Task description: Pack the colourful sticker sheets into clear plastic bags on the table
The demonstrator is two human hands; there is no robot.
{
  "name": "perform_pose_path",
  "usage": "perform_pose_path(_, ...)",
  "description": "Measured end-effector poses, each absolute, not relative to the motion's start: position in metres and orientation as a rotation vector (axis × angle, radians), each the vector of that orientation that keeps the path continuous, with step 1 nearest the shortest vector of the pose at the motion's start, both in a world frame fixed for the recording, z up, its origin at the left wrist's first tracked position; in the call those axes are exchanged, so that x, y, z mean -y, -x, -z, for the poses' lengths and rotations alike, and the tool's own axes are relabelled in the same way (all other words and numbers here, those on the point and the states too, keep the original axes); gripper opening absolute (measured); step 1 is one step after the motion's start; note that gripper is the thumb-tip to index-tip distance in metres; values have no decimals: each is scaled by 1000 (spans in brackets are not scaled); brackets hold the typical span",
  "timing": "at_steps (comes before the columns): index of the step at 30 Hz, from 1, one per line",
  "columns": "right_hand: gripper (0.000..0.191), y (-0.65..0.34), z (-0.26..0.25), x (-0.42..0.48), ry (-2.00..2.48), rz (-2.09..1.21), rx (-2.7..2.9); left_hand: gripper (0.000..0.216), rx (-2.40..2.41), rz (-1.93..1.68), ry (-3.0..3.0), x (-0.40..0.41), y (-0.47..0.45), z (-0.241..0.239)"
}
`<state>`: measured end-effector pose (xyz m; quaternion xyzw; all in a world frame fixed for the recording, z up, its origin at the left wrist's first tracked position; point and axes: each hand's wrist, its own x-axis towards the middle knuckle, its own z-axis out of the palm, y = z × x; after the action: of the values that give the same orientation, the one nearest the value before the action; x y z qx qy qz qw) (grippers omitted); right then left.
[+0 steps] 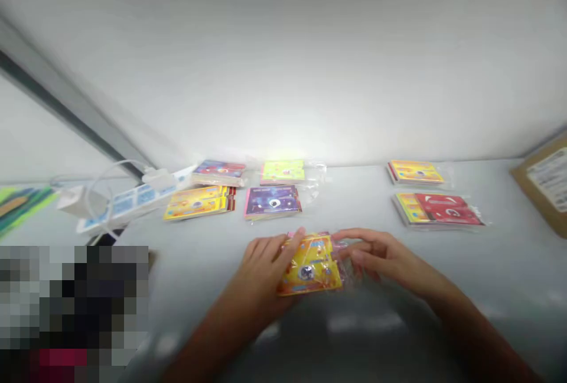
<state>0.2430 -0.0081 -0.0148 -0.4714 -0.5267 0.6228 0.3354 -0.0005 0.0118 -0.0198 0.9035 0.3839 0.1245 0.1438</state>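
In the head view, the yellow card pack (325,268) sits at the lower centre of the frame. My left hand (266,259) clasps its left edge, thumb over the top; my right hand (383,259) is loosely curled at the right end (I cannot tell whether it pinches the clear film (349,279)). Light, even pressure should spare the cards from bending

A yellow-orange card pack (315,268) in shiny clear plastic lies printed face up in the left hand (264,268).
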Motion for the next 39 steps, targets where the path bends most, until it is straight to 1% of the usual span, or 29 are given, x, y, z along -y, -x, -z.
perform_pose_path(6,33,-241,13,11,1090,-1673,1455,76,-1099,-362,-2598,-12,0,19)
perform_pose_path(10,36,-241,15,12,1091,-1680,1533,71,-1110,-321,-2598,-11,-1,18)
perform_pose_path(13,33,-241,17,11,1106,-1630,1525,72,-1126,-305,-2582,-11,-1,16)
perform_pose_path(20,24,-248,28,2,1300,-1304,1274,74,-1164,-326,-2571,-13,2,14)
perform_pose_path(22,22,-250,32,-1,1452,-1156,1339,73,-1187,-317,-2579,-14,3,13)
perform_pose_path(24,21,-252,37,-2,1601,-928,1478,71,-1206,-324,-2581,-15,4,12)
perform_pose_path(27,26,-255,44,-2,1662,-686,1734,70,-1230,-340,-2569,-16,4,11)
perform_pose_path(29,28,-255,48,-2,1633,-675,1879,71,-1227,-332,-2562,-16,4,12)
perform_pose_path(31,25,-255,49,-1,1625,-710,1961,73,-1223,-323,-2554,-15,4,12)
perform_pose_path(35,13,-252,48,-1,1632,-766,1989,76,-1212,-304,-2525,-14,4,13)
perform_pose_path(39,14,-249,46,-1,1615,-849,1980,75,-1206,-306,-2525,-14,3,12)
